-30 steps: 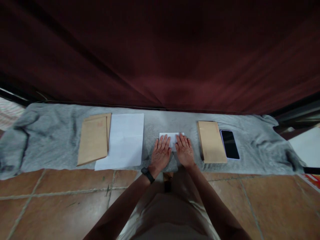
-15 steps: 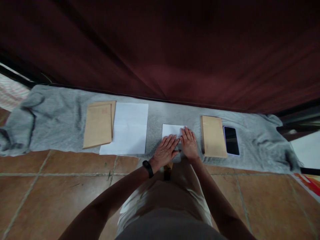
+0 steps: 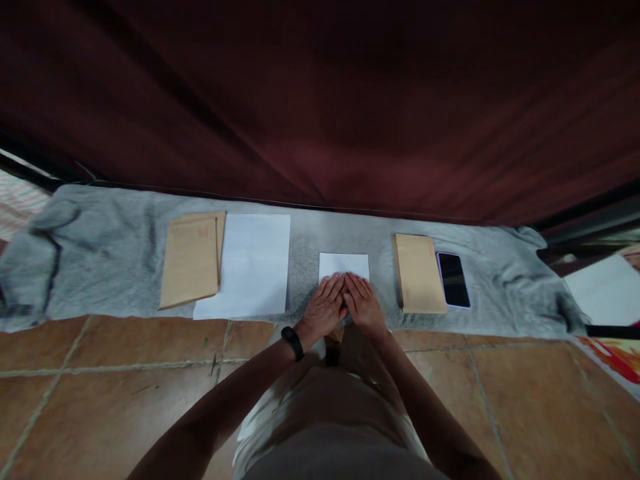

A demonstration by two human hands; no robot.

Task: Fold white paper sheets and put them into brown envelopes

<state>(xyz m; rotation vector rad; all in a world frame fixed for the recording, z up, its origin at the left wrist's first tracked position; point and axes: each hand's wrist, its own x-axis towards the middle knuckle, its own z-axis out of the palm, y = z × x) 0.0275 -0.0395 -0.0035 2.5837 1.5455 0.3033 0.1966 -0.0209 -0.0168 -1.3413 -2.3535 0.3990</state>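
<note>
A small folded sheet of white paper (image 3: 344, 263) lies on the grey cloth in front of me, its near part covered by my hands. My left hand (image 3: 325, 307) rests flat on its lower left, fingers stretched out, a black band on the wrist. Beside it, my right hand (image 3: 365, 305) lies flat on the lower right of the paper. The fingertips of both hands meet near the paper's middle. To the left, larger white sheets (image 3: 256, 263) lie partly under brown envelopes (image 3: 190, 260). A stack of brown envelopes (image 3: 421, 273) lies to the right.
A phone (image 3: 454, 280) with a purple edge lies right of the envelope stack. The grey cloth (image 3: 110, 253) covers the long narrow surface. Behind it hangs a dark red curtain (image 3: 320, 113). Tiled floor (image 3: 125, 400) shows below.
My right hand has slid from the paper's right edge toward the near middle, and the two hands now touch. More of the paper's far part shows. The view has shifted slightly.
</note>
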